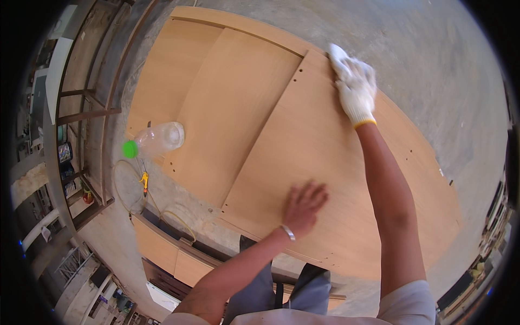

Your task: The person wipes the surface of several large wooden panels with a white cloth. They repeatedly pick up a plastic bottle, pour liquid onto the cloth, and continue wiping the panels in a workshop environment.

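A large light-wood panel (321, 154) with several small drilled holes lies in front of me, beside more light-wood boards (239, 77). At the panel's far edge, my right hand (357, 87) wears a white knit glove with a yellow cuff and presses a white cloth (338, 57) against the wood. My bare left hand (306, 205), slightly blurred, has its fingers spread over the nearer part of the panel and holds nothing. A clear plastic bottle (160, 138) with a green cap lies on its side at the left end of the boards.
A yellow air blow gun (144, 178) and its hose (152, 199) rest on the concrete floor (195, 191) at left. Beyond stands a brown metal frame rack (87, 109). More wood boards (162, 243) lie at lower left, close to my legs.
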### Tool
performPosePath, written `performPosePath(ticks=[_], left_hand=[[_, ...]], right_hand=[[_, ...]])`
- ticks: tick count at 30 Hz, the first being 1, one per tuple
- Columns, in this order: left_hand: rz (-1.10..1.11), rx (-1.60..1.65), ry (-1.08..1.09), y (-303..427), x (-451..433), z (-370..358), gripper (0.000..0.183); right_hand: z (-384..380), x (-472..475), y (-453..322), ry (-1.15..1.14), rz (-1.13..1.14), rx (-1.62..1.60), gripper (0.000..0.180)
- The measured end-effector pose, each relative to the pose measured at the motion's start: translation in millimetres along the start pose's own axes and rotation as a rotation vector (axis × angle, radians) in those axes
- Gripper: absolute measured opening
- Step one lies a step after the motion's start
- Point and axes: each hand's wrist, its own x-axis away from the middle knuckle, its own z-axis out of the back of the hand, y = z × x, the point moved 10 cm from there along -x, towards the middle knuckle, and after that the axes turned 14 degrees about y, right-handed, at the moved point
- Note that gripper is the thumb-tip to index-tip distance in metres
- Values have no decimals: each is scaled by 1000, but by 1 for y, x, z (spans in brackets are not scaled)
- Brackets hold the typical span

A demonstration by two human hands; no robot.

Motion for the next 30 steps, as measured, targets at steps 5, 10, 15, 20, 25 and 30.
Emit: performPosePath(ticks=[5,10,15,20,25,30], left_hand=[[-27,-32,102,-69,35,45,69],[-26,-11,86,-67,35,46,70],[-49,68,84,-63,32,50,71],[-74,63,86,-63,32,52,72],[-92,87,112,-60,30,57,72],[-47,196,325,-70,42,60,54]], right_hand=[[-11,-29,-120,-30,153,-85,44],[-34,13,-145,-317,-547,-1597,39],[-18,-47,-101,40,85,-187,53],[1,-63,-106,-27,181,-366,50],[14,-17,-116,121,-151,-875,43],[-2,172,-278,-716,-1298,-2091,39]])
